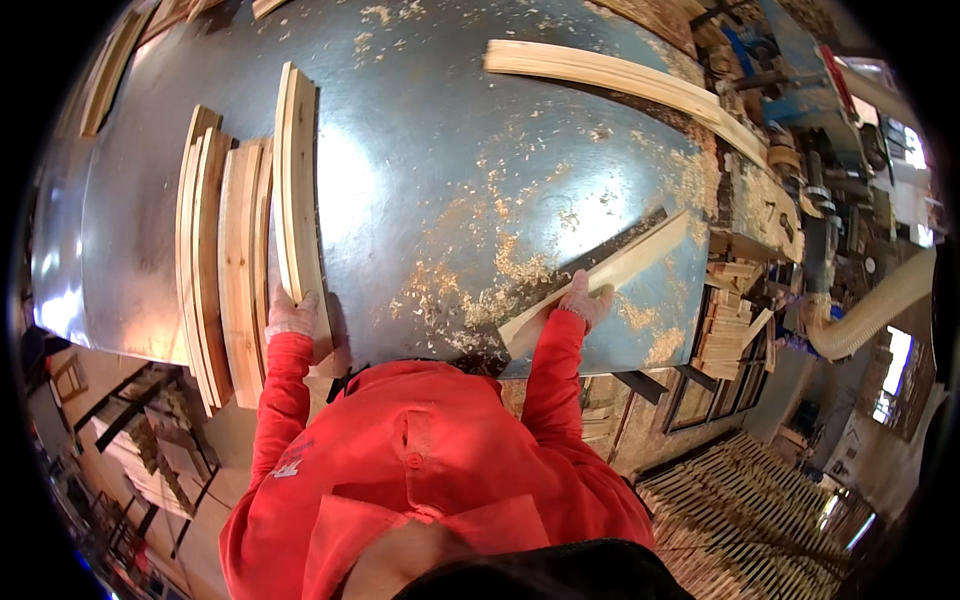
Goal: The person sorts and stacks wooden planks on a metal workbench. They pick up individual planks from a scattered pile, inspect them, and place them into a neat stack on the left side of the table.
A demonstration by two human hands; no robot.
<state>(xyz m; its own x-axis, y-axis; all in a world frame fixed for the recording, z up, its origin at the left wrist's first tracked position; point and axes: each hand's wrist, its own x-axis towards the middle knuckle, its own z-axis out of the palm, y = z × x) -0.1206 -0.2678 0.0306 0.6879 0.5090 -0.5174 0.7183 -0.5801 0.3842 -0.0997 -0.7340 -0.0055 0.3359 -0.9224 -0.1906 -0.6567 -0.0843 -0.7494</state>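
Observation:
My left hand [292, 312] is wrapped round the near end of a long pale wooden board [297, 190], which lies lengthwise away from me on the metal tabletop [400, 130]. To the right, my right hand [585, 302] grips a shorter wooden board [640, 252] near its middle, with fingers across its top. That board slants from near my body toward the far right, with a dark shadow along its far side. Both hands look covered by thin, pale gloves. Just left of my left hand, several more boards [238, 220] lie side by side, their near ends past the table edge.
Wood shavings [510, 260] litter the tabletop's middle and right. Another long board [610, 75] lies across the far right, reaching toward a blue machine [815, 100]. A ribbed hose [880, 310] curves at the right. Stacked wood strips [745, 500] stand low right; a loaded rack [150, 450] stands low left.

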